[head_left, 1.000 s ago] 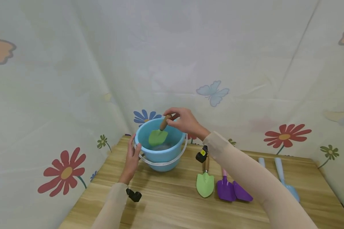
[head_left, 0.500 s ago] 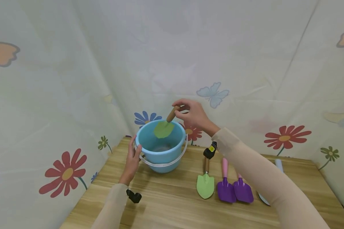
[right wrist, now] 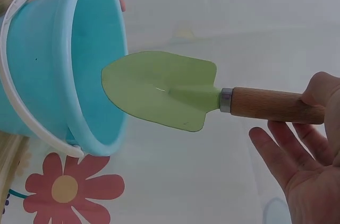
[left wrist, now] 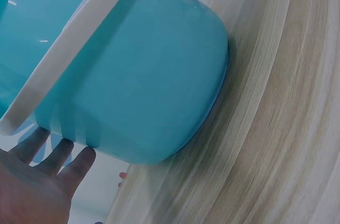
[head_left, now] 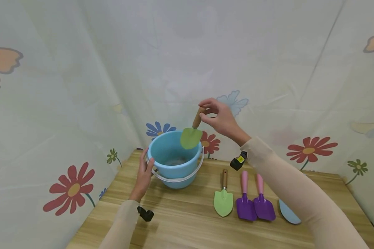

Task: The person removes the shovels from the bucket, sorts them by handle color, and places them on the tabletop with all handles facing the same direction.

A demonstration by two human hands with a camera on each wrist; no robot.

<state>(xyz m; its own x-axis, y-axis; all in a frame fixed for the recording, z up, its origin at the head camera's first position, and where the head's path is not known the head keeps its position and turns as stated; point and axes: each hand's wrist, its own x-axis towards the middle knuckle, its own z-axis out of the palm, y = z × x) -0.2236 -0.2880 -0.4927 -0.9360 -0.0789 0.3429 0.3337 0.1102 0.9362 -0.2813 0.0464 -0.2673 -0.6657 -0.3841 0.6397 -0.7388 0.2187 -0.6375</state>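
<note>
A light-blue bucket [head_left: 172, 169] stands upright on the wooden table, its white handle folded down in front. My left hand [head_left: 143, 177] rests against the bucket's left side, thumb at the rim; in the left wrist view its straight fingers [left wrist: 77, 168] touch the outer wall. Above the bucket's right rim, my right hand [head_left: 220, 117] pinches the end of the wooden handle of a green trowel [head_left: 190, 139]. The trowel's blade points down, overlapping the bucket's mouth in the head view. In the right wrist view, the thumb presses on the wooden handle [right wrist: 271, 105].
Right of the bucket, another green trowel [head_left: 223, 204] lies on the wooden table [head_left: 174, 224]. Beside it are two purple shovels [head_left: 246, 208] with pink handles. My right forearm partly hides a light-blue scoop [head_left: 288, 211]. A flower-printed curtain [head_left: 180, 69] stands behind.
My right hand has lifted the green trowel up and to the right, from inside the bucket to above its right rim. The left hand has stayed at the bucket.
</note>
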